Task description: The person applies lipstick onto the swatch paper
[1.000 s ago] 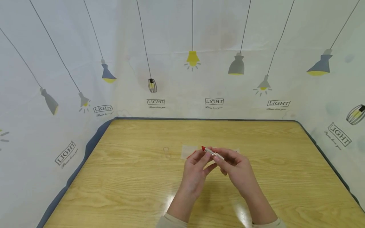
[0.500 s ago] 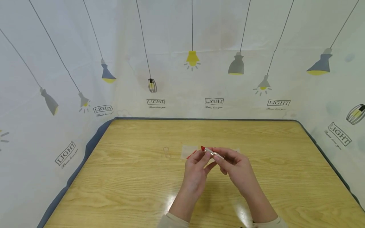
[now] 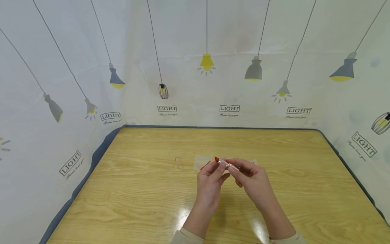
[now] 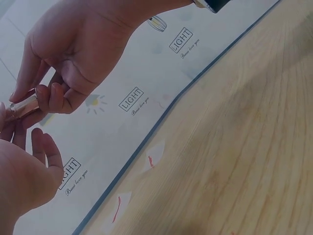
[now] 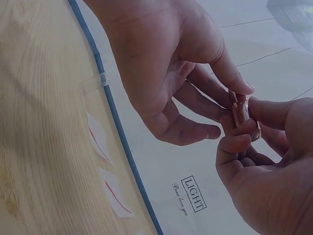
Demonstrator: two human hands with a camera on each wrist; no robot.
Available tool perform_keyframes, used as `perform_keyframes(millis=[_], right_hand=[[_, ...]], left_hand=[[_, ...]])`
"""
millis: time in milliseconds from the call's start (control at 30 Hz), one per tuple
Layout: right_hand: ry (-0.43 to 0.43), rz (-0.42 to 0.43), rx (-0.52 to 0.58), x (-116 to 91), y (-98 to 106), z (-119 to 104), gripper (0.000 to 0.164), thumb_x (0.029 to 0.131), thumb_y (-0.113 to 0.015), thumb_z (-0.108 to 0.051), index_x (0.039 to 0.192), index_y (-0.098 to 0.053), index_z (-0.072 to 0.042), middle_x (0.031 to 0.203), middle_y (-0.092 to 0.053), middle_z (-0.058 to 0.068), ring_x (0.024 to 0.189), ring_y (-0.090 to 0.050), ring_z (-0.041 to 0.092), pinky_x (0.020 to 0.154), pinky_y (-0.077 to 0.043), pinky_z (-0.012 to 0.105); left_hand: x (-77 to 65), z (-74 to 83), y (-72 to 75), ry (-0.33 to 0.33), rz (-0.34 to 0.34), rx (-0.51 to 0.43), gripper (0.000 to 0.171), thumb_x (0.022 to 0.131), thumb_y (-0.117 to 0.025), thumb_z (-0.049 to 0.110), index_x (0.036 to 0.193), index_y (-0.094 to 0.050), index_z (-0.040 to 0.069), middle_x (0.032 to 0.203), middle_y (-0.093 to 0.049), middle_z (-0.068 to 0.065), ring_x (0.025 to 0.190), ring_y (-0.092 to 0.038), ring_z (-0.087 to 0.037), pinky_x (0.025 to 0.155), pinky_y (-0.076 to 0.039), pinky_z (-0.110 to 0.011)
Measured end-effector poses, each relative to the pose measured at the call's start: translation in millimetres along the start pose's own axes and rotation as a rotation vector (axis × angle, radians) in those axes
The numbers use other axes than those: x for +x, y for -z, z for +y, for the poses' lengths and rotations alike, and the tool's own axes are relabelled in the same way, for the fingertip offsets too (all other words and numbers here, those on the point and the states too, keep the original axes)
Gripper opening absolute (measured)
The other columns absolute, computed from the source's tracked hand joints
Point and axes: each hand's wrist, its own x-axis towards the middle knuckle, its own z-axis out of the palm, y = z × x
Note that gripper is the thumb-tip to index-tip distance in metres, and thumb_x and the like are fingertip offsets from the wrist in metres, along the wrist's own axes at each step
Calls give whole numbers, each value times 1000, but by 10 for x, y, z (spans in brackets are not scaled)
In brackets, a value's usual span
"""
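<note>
A lipstick (image 3: 223, 162) with a red tip is held above the table between both hands, its tip pointing up and to the left in the head view. My left hand (image 3: 208, 186) pinches the silvery tube just below the red tip. On the lower end, the thumb and fingers of my right hand (image 3: 254, 179) grip the base. The left wrist view shows the shiny tube (image 4: 24, 106) between the two hands. Fingers cover much of the tube (image 5: 240, 111) in the right wrist view, where the red tip is hidden.
Beyond the left hand lies a white paper piece (image 3: 199, 162) with a red stroke. A second marked paper (image 5: 115, 193) shows in the right wrist view. Left of the papers sits a clear, see-through item (image 3: 178, 162). A lamp-printed cloth wall (image 3: 189, 91) borders the wooden table (image 3: 137, 196).
Both hands keep their hold on the lipstick and stay nearly in place. The lipstick's red tip shows a slightly different slant than a second ago, and the head view shifts a little.
</note>
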Motion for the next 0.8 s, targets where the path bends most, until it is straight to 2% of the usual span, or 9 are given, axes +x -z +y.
perform_keyframes(millis=[267,367,500,633,800], right_hand=[[-3,22,-37,-26,2,-5,30,100,-77,-20,128,-77,-10,96,-71,-11,67,-49,8,62,-45,23],[-11,39,-33,-38,-8,-10,29,99,-77,-18,127,-77,-9,95,-70,-10,66,-50,8,61,-45,23],[-14,51,-17,-45,-23,-9,30,98,-78,-16,126,-77,-6,99,-72,-9,66,-51,8,61,-45,22],[-6,51,-8,-49,-30,-1,30,98,-78,-15,127,-77,-5,99,-73,-12,66,-51,8,61,-45,22],[24,41,2,-57,-36,2,30,99,-76,-13,128,-76,-3,104,-76,-17,66,-51,7,60,-45,22]], left_hand=[[-23,-8,-39,-62,42,70,5,96,-80,16,92,-80,15,90,-77,9,89,-69,-6,88,-60,-30],[-28,-17,-50,-72,52,72,9,95,-83,19,92,-77,13,89,-76,8,87,-69,-6,87,-60,-31],[-32,-33,-63,-81,61,60,11,96,-81,16,89,-72,15,89,-74,7,86,-69,-6,83,-60,-29],[-32,-50,-63,-75,43,32,11,99,-76,13,90,-70,16,89,-72,8,87,-68,-5,81,-60,-27],[-41,-56,-37,-53,-15,-6,2,102,-73,14,100,-73,15,98,-75,7,92,-70,-7,84,-60,-28]])
